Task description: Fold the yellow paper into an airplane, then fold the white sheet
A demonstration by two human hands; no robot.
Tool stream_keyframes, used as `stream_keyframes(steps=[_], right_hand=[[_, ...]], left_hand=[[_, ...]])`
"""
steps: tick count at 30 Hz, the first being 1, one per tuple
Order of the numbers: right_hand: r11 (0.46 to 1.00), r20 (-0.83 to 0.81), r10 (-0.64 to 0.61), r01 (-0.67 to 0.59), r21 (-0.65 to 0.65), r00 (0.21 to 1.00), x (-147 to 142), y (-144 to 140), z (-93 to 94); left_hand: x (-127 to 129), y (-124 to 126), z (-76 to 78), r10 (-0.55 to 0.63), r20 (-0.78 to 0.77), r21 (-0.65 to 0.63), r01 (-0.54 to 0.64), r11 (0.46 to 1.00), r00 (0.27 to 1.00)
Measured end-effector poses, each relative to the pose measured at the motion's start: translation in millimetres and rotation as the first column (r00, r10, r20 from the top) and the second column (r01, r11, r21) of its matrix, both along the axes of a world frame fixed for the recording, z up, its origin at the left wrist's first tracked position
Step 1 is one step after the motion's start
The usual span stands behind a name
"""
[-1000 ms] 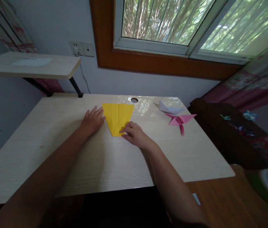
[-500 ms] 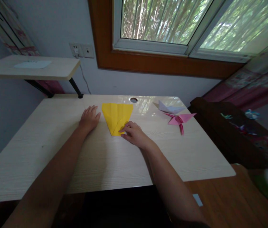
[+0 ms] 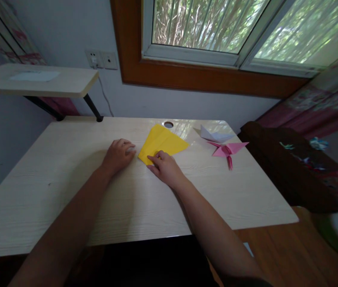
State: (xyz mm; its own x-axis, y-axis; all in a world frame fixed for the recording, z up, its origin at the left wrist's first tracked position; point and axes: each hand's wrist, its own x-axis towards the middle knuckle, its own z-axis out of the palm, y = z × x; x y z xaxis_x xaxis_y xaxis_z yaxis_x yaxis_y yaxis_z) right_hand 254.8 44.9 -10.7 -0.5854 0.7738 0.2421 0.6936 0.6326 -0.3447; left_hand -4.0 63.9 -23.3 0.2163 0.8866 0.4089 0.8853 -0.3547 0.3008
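A folded sheet of yellow paper (image 3: pixel 162 139) lies on the desk, turned at a slant, with its narrow end toward the lower left. My right hand (image 3: pixel 166 168) grips the paper near that end. Its index finger lies on top and the thumb is at the near edge; the other fingers are curled. Just left of the paper, my left hand (image 3: pixel 119 154) rests on the desktop with fingers loosely bent and apart, holding nothing. A small gap separates it from the paper.
To the right lie a pink origami piece (image 3: pixel 226 150) and a white folded paper (image 3: pixel 215 135). A raised shelf (image 3: pixel 73 77) stands at the desk's back left. Near the desk's (image 3: pixel 145 211) back edge is a round cable hole (image 3: pixel 168 124). A window is behind.
The yellow paper has rotated, its wide end swinging to the right and its narrow end to the left. My left hand has moved right, closer to it. My right hand stays on the paper.
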Motion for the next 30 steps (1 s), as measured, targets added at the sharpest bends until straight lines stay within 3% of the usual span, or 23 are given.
stream_keyframes(steps=[5,11,22,30], right_hand=[[1.0,-0.003,-0.007,0.007,-0.004,1.0,-2,0,-1.6],[0.999,-0.025,-0.008,0.007,-0.037,1.0,-3,2,-1.9],[1.0,-0.036,-0.015,0.014,-0.026,0.999,-3,2,-3.3],[0.996,-0.027,-0.081,0.08,-0.027,0.996,-10,3,-5.5]], left_hand=[[19,-5,4.3,-0.012,-0.012,-0.018,0.012,1.0,1.0],[32,-10,-3.0,-0.006,-0.057,-0.029,0.004,1.0,0.998],[39,-13,1.0,0.08,-0.001,-0.124,-0.079,0.989,0.997],[33,-11,0.3,0.078,-0.002,-0.132,-0.078,0.988,0.997]])
